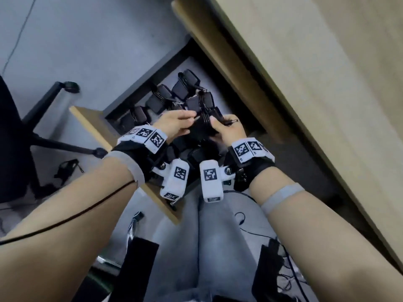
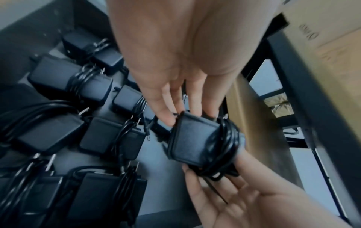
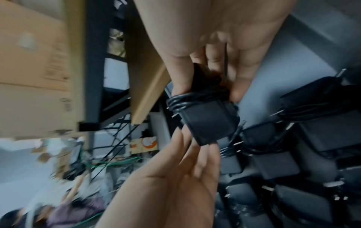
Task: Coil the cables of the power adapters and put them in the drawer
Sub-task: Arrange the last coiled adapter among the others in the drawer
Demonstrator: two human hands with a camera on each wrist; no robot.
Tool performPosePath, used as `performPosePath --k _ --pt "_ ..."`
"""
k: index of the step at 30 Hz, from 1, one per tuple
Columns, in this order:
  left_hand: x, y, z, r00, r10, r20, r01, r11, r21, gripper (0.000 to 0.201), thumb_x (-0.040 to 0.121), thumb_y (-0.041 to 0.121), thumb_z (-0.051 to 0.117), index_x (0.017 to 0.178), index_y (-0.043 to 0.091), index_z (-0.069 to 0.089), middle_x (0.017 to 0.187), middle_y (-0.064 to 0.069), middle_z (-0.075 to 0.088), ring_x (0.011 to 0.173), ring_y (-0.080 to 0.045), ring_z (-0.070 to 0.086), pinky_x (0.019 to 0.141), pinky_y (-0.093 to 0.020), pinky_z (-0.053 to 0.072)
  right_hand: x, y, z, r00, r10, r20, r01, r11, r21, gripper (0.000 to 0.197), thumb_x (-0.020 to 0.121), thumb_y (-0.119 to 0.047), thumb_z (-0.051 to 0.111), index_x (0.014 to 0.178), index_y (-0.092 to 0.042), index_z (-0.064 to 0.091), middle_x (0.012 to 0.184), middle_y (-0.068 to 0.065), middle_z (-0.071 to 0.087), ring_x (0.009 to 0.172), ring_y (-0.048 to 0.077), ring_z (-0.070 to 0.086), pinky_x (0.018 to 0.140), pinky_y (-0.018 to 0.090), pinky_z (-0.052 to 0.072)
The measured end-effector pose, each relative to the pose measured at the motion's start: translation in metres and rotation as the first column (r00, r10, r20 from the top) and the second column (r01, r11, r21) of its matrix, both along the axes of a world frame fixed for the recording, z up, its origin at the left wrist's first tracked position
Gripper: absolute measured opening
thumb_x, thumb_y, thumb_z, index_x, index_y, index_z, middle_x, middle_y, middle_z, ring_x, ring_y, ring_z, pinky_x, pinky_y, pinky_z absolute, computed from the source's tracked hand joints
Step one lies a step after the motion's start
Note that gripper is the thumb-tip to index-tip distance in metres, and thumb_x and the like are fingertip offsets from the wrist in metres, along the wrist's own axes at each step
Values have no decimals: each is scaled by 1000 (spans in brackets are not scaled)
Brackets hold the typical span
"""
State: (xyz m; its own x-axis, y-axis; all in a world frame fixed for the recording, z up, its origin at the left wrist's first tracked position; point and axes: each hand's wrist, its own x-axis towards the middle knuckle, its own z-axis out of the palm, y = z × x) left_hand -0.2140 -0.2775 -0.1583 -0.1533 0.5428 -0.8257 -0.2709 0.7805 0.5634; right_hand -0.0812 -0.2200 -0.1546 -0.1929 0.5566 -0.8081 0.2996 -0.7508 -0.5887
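support: open drawer (image 1: 141, 82) | in it: black power adapters (image 1: 157, 101), cables wound round them, packed close together | beside: grey floor (image 1: 65, 40) carrying chair base (image 1: 65, 146)

An office, judging by desk (image 1: 327, 62), swivel chair (image 1: 41, 107) and cardboard boxes (image 3: 35, 61).
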Motion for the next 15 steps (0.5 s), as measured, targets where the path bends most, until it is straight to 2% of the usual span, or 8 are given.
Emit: performPosePath --k 2,4,5,7,9,12,15 --pt "7 3 -22 996 -85 9 85 996 -29 38 96 1 39 133 7 46 113 -3 52 89 -4 51 71 -10 43 4 3 -23 998 -37 58 39 999 -20 27 90 -7 56 76 -20 37 76 -1 48 66 10 49 43 17 50" --pt "13 5 -37 988 -152 25 152 988 -36 41 97 2 39 137 9 41 121 -5 52 100 -6 49 74 -11 40 8 7 -43 991 -46 129 47 999 1 29 89 -6 57 77 -22 36 78 -5 45 69 7 48 43 19 50" --pt "15 6 -43 985 -172 26 173 984 -36 43 97 3 39 139 10 39 128 -6 51 105 -8 46 77 -13 40 9 9 -50 986 -38 162 37 999 10 27 89 -6 57 80 -21 36 80 -6 44 72 7 48 47 22 52" --pt "17 7 -51 979 -200 33 201 979 -35 45 97 3 39 141 10 35 137 -5 47 113 -9 44 87 -20 43 10 14 -64 978 -13 209 14 1000 -5 21 89 -7 57 92 -17 38 82 -7 42 77 11 49 66 34 56" --pt "16 7 -56 976 -212 56 214 976 -30 46 97 2 37 142 11 33 143 -3 43 125 -11 42 96 -26 41 8 18 -75 965 17 262 -8 999 -33 22 89 -8 56 101 -15 38 84 -4 44 76 14 50 80 44 55" --pt "12 8 -57 980 -181 83 184 983 -29 46 97 1 37 142 12 33 145 0 41 129 -9 39 88 -21 44 5 22 -84 956 36 291 -6 995 -101 21 90 -9 55 102 -15 39 100 7 48 86 21 53 85 46 53" --pt "7 5 -53 990 -121 76 125 991 -47 46 97 2 39 142 11 34 144 0 43 132 -12 39 94 -28 43 0 22 -83 945 59 322 -13 989 -145 23 89 -13 58 108 -14 45 89 5 50 79 21 55 89 45 52"
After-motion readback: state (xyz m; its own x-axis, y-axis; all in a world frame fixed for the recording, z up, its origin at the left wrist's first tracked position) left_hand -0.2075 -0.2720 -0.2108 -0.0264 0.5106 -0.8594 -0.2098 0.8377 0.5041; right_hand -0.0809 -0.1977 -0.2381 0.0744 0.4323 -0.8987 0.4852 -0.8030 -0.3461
